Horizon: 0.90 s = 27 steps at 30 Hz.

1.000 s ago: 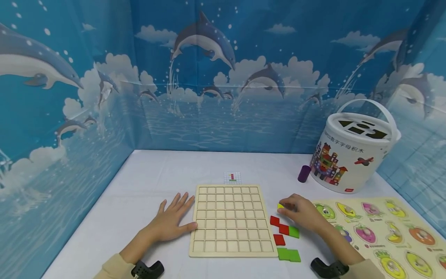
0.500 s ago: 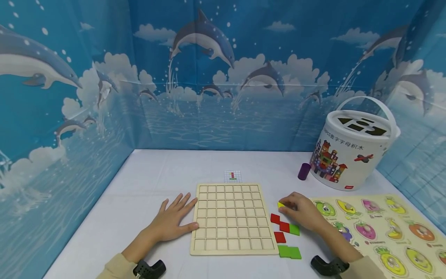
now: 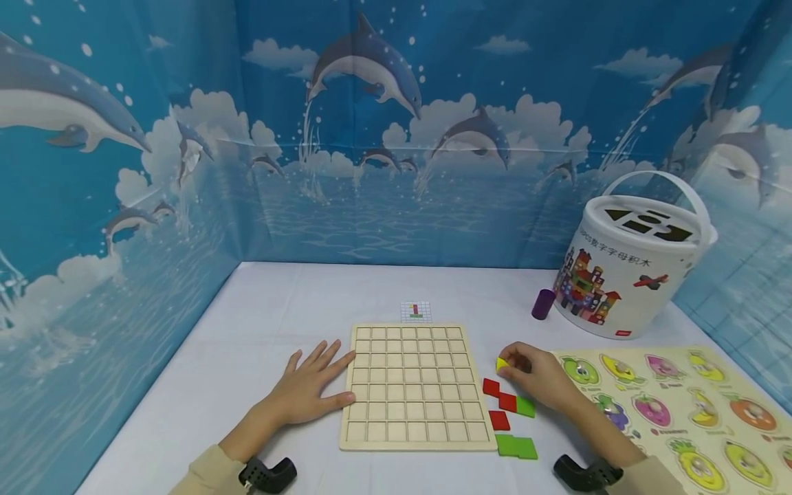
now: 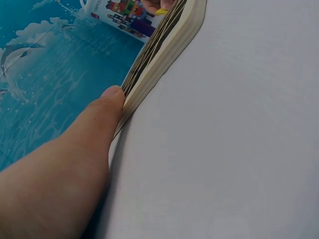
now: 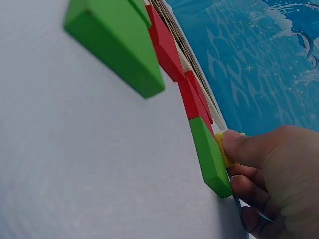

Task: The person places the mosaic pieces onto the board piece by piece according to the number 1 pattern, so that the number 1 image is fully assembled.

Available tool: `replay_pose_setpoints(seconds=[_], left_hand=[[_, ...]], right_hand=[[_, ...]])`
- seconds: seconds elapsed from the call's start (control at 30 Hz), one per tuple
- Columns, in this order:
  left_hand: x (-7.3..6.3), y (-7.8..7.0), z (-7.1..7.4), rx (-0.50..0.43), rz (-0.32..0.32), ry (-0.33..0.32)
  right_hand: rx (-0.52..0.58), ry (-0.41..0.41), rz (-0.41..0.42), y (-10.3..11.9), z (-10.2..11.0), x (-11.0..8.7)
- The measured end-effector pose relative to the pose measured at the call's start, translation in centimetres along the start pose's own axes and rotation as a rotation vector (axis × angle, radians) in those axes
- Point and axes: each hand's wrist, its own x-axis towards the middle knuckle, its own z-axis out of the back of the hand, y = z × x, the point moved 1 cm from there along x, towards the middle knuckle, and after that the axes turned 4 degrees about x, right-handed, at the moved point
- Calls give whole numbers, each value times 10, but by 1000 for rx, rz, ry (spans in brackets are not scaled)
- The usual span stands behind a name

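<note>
My right hand point(image 3: 537, 372) pinches a yellow square tile point(image 3: 502, 364) between thumb and fingers, beside the right edge of a wooden grid board point(image 3: 406, 445). In the right wrist view the thumb lies across the yellow tile point(image 5: 225, 149). My left hand point(image 3: 307, 394) lies with fingers spread at the board's left edge, its thumb touching the rim; the left wrist view shows that thumb point(image 4: 97, 117) against the board's side. Right of the board lie several red tiles point(image 3: 499, 420) and green tiles point(image 3: 516, 446), flat on the table.
A small printed pattern card point(image 3: 416, 311) lies behind the board. At the back right stand a purple cylinder point(image 3: 543, 304) and a white lidded bucket point(image 3: 619, 282). A fruit picture sheet point(image 3: 674, 399) covers the right side. A dolphin-print curtain point(image 3: 383, 227) borders the table.
The yellow tile shows more clearly in the right hand's fingers and looks more tilted. The left hand stays at the board's edge. The whole head view has shifted slightly.
</note>
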Motion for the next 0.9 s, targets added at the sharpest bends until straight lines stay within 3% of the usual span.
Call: replay_pose_setpoints(seconds=[0.43, 0.9], left_hand=[[0, 0, 2, -12, -2, -3], [-1, 0, 2, -24, -6, -4]], right_hand=[[148, 20, -13, 6, 4, 3], [178, 60, -15, 20, 4, 12]])
